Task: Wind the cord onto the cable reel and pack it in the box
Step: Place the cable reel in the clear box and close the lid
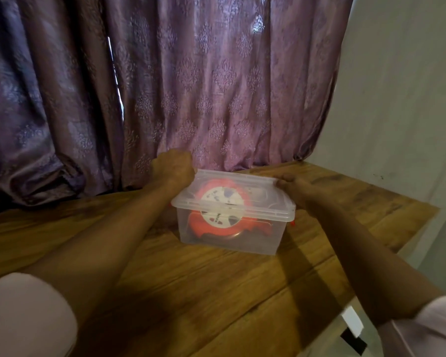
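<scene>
Sleeves: pale pink cuffs are seen nearest the camera, well short of the box, one at each lower corner.
Table [216, 292]: bare wood grain is shown on the near side of the box.
Box [229, 235]: a clear plastic tub is stood on the table; a small red tab shows at its right end, and whether it is a latch cannot be told.
Cable reel [223, 217]: it is lodged inside the box, with red cord wound round a white hub, so winding and packing are judged done.
Lid [242, 191]: it is laid over the box; whether it is fully snapped down cannot be told.
Left hand [174, 167]: it is closed over the far left corner of the lid.
Right hand [292, 185]: its fingers are pressed on the far right edge of the lid.
Remaining: only sealing the lid is judged left.
Curtain [191, 86]: purple patterned cloth is hung behind the box.
</scene>
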Motion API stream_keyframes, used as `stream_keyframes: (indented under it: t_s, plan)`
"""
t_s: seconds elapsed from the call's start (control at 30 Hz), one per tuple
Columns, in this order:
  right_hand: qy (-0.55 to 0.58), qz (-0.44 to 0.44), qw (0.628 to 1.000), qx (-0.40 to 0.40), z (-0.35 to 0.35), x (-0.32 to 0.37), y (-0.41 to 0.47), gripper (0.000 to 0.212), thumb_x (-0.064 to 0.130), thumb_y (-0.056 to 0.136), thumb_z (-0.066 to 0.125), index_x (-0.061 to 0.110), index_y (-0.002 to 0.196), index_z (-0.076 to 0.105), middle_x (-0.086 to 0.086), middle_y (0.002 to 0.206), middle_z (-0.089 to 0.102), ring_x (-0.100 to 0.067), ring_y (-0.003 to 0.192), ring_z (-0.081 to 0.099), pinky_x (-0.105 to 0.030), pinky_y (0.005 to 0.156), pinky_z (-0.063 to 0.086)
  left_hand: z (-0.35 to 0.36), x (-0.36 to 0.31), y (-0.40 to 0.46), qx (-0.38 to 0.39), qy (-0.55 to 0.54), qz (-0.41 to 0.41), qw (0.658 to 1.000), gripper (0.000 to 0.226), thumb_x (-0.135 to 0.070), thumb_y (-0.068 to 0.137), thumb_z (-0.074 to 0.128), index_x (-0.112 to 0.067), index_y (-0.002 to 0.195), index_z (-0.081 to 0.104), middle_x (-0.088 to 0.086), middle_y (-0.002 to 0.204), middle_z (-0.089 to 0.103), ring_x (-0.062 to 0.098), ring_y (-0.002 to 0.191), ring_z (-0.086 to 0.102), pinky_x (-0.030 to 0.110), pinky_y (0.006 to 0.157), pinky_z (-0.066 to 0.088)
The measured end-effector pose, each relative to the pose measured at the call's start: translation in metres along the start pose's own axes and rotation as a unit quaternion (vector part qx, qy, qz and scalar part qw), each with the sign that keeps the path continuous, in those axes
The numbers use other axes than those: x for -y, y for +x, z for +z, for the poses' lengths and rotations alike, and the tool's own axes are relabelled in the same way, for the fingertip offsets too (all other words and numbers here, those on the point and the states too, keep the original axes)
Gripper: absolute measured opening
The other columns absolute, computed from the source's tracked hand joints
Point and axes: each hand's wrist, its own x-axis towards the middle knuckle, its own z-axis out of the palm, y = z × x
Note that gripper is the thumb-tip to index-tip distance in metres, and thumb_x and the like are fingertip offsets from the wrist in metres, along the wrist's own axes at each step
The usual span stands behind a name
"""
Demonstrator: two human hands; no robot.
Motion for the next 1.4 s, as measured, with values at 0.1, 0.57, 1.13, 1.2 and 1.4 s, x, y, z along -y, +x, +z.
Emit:
stream_keyframes:
  t_s: [0.1,0.57,1.13,1.2,1.4]
  plan:
    - [0.000,0.067,0.998,0.015,0.008,0.001,0.011,0.038,0.036,0.100,0.042,0.009,0.125,0.052,-0.013,0.104,0.059,-0.025,0.084,0.057,-0.041,0.078,0.051,0.020,0.018,0.008,0.072,-0.245,-0.116,0.960,0.046,-0.034,0.093,0.059,-0.011,0.133,0.053,0.017,0.132,0.058,0.037,0.116,0.058,0.044,0.097,0.051]
    - [0.105,0.166,0.980,0.011,0.023,0.002,0.032,0.045,0.051,0.090,0.055,0.011,0.112,0.057,-0.014,0.098,0.065,-0.030,0.083,0.062,-0.036,0.063,0.052,0.023,0.044,0.017,0.196,-0.405,-0.228,0.863,0.042,-0.050,0.091,0.062,-0.010,0.101,0.057,0.007,0.076,0.054,0.021,0.067,0.050,0.027,0.054,0.039]
    - [0.058,0.061,0.996,-0.028,0.032,0.008,0.042,0.048,0.037,0.094,0.056,0.005,0.129,0.053,-0.018,0.124,0.058,-0.034,0.107,0.059,-0.041,0.083,0.050,0.027,0.034,0.026,0.198,-0.408,-0.201,0.868,0.051,-0.026,0.094,0.064,0.004,0.133,0.050,0.020,0.126,0.062,0.034,0.113,0.063,0.045,0.098,0.052]
    - [0.055,0.060,0.996,-0.032,0.032,0.009,0.042,0.048,0.037,0.093,0.056,0.004,0.129,0.054,-0.019,0.125,0.059,-0.034,0.107,0.059,-0.043,0.087,0.051,0.018,0.027,0.023,0.186,-0.325,-0.163,0.913,0.043,-0.017,0.098,0.056,0.005,0.134,0.049,0.020,0.131,0.057,0.032,0.116,0.059,0.035,0.092,0.052]
    - [0.044,0.062,0.996,-0.043,0.032,0.011,0.039,0.046,0.034,0.095,0.055,0.003,0.127,0.054,-0.019,0.121,0.059,-0.027,0.091,0.056,-0.027,0.052,0.040,0.010,0.015,0.018,0.175,-0.155,-0.091,0.968,0.038,-0.012,0.102,0.043,0.005,0.136,0.046,0.021,0.139,0.052,0.031,0.124,0.053,0.031,0.094,0.045]
